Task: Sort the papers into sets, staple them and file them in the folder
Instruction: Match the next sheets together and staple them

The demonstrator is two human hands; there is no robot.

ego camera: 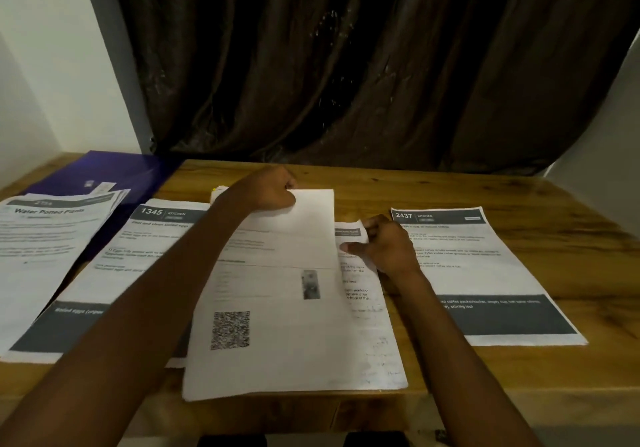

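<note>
A middle stack of printed papers lies on the wooden table. My left hand grips the top edge of its upper sheet, which carries a QR code and a small photo. My right hand pinches the curled top right corner of the sheet underneath. Left of this stack lies a sheet headed 1345 Kitchen. To the right lies a sheet headed 2437 Kitchen. At far left a set titled Water Potted Plants rests partly on a purple folder. No stapler shows clearly.
A dark brown curtain hangs behind the table's far edge. White walls stand at both sides. Bare wooden table shows behind the papers and along the right side. A small yellowish object peeks out behind my left forearm.
</note>
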